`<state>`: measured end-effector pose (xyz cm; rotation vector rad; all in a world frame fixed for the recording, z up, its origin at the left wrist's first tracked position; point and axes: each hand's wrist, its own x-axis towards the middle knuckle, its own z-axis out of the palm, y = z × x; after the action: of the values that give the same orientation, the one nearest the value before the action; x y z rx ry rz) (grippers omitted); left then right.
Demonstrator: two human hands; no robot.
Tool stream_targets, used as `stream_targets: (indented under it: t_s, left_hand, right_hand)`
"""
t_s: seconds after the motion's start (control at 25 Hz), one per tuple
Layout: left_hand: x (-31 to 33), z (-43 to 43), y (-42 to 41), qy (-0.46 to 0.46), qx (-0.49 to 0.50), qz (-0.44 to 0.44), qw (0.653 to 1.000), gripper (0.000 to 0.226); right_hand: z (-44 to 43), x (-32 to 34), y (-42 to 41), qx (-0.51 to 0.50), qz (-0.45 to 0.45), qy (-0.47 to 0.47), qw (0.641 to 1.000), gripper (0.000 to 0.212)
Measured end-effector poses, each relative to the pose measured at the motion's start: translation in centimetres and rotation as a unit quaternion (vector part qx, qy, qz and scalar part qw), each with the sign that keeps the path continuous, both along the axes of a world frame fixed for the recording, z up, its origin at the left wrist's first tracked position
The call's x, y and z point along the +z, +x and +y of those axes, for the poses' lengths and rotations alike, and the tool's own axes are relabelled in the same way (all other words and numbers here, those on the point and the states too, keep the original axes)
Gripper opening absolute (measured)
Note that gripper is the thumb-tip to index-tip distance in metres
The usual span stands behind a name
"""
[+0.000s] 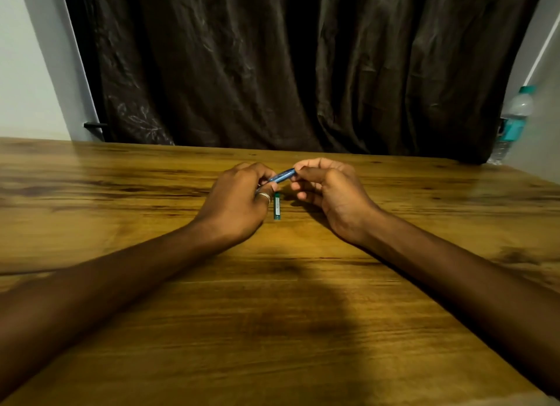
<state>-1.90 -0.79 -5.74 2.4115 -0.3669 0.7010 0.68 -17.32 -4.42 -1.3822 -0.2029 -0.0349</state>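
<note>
1. Blue pen (281, 175), held up just above the wooden table (121, 224), about mid-table, tilted, right end a bit higher.
2. Left hand (239, 199): fingers curled round the pen's lower left end, gripping it; silver ring (264, 196) on one finger.
3. Right hand (330, 193): pinching the upper right end between thumb and fingertips, remaining fingers curled in underneath.
4. Small green tube (277, 206) lying flat on the table right below the pen, between both hands, just beside the left one; can't tell if touching.
5. Way back: dark brown curtain (303, 66), plus a clear water bottle (515, 121) with teal cap and label at far right, well apart from everything.
</note>
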Motion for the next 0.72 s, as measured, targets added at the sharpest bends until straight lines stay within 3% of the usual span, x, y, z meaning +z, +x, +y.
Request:
stream_targets:
  t_s: [0.72]
  left_hand:
    - [-0.09,-0.06,0.06,-0.011,0.015,0.024,1.0,0.019]
  right_hand:
    - [-0.86,-0.33,1.01,-0.029,-0.001,-0.027,0.999,0.016]
